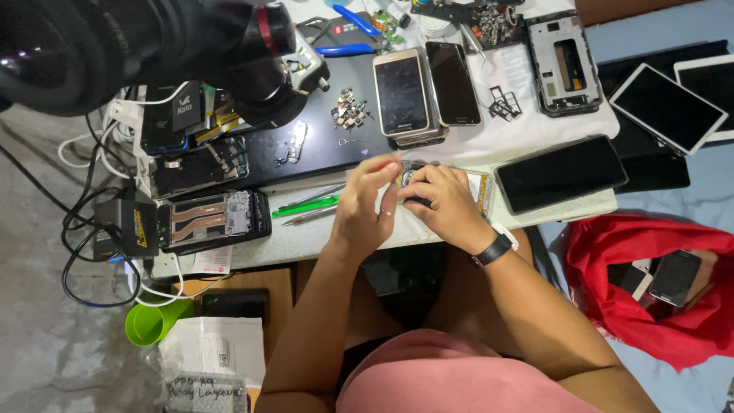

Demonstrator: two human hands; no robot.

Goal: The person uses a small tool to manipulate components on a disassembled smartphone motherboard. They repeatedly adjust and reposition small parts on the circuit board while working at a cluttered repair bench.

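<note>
My left hand (365, 205) and my right hand (447, 203) meet over an opened phone (480, 186) lying at the near edge of the white worktable (306, 237). The right hand, with a black watch on its wrist, grips the phone's left end. The left hand's fingertips pinch at the same spot, and I cannot tell whether they hold a tool or a small part. Most of the phone is hidden under my hands.
A black phone (560, 173) lies right of my hands. Two stacked phones (401, 93) and a stripped frame (564, 63) sit further back. Opened phones (215, 219) and green tweezers (306, 206) lie left, beside cables. Tablets (667, 107) and a red cloth (650, 283) are on the right.
</note>
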